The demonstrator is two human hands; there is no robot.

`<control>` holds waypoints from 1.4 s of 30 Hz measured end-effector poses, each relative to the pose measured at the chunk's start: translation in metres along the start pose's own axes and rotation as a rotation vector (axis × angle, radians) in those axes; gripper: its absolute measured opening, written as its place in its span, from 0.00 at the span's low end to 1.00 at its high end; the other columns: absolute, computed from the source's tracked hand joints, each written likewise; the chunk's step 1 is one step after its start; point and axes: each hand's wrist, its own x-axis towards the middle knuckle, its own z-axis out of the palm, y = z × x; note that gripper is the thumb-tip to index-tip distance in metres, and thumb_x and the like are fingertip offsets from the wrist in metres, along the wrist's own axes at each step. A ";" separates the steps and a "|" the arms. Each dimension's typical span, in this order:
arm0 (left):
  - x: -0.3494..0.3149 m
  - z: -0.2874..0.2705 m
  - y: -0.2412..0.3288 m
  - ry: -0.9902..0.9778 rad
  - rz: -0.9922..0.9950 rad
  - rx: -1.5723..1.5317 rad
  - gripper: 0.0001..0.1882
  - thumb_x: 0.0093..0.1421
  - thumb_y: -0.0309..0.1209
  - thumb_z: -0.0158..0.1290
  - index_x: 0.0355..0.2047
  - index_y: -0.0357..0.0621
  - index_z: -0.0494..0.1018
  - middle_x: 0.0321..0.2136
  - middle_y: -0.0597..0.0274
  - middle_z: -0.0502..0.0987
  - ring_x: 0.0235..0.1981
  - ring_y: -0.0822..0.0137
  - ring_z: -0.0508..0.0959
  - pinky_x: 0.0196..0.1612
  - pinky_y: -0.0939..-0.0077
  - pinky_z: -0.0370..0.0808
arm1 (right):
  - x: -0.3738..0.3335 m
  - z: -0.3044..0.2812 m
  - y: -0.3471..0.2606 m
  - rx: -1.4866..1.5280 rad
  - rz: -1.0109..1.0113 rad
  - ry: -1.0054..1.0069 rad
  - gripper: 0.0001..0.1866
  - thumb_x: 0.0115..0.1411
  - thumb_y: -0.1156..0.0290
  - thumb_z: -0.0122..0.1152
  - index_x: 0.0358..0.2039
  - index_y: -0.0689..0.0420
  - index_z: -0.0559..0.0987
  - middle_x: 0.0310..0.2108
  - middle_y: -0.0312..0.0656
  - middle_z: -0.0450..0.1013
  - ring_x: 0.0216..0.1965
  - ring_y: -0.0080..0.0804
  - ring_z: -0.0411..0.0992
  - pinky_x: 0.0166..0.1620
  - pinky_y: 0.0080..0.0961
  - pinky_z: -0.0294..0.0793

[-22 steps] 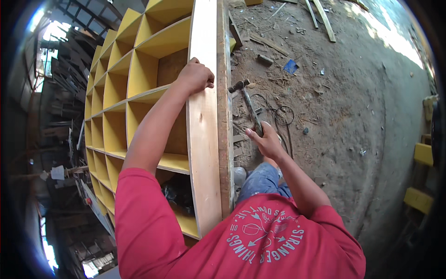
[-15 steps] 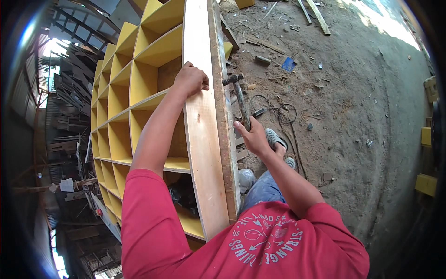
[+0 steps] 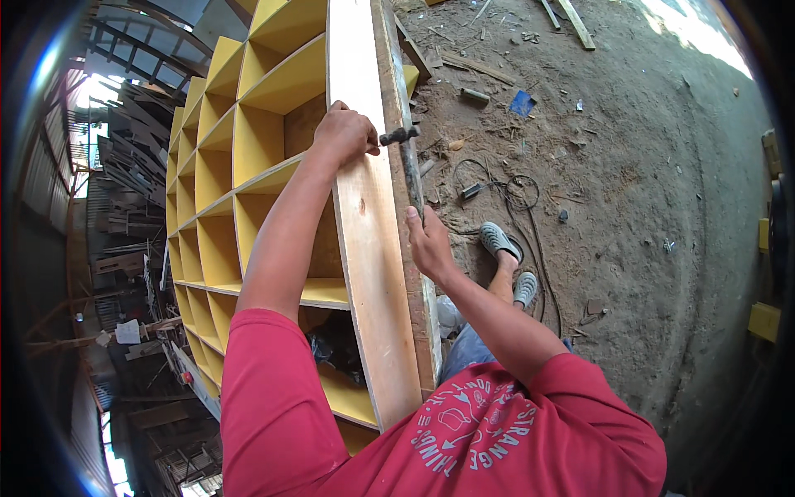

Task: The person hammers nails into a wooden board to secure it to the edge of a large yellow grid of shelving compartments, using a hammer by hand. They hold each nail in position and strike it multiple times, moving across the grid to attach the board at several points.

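My right hand (image 3: 431, 244) grips the lower part of a hammer (image 3: 410, 172) by its worn handle. The hammer's dark head lies close beside the fingers of my left hand (image 3: 344, 135). My left hand is closed in a pinch at the pale wooden board (image 3: 377, 273), and whatever its fingertips hold is hidden or too small to name. That long board runs along the edge of a yellow shelf unit (image 3: 258, 141) with many square compartments. A darker, worn beam (image 3: 421, 319) lies along the board's right side, under the hammer.
Black plastic (image 3: 339, 352) sits in a compartment near me. To the right is a dirt floor with a coiled cable (image 3: 519, 195), a blue scrap (image 3: 522, 103) and wood strips (image 3: 577, 25). My feet in grey shoes (image 3: 497, 238) stand beside the beam. Stacked timber (image 3: 132, 157) fills the far left.
My right hand has moved left and slightly down, bringing the hammer head from right of the beam to beside my left fingers. My left hand has shifted slightly right, still pinched at the board.
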 end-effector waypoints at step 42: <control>-0.105 0.108 0.027 0.244 -0.321 -2.310 0.31 0.54 0.22 0.50 0.61 0.30 0.70 0.50 0.49 0.80 0.47 0.58 0.83 0.51 0.63 0.82 | 0.019 -0.033 -0.044 0.614 0.132 0.339 0.19 0.79 0.55 0.47 0.35 0.56 0.69 0.23 0.35 0.68 0.20 0.27 0.64 0.23 0.31 0.67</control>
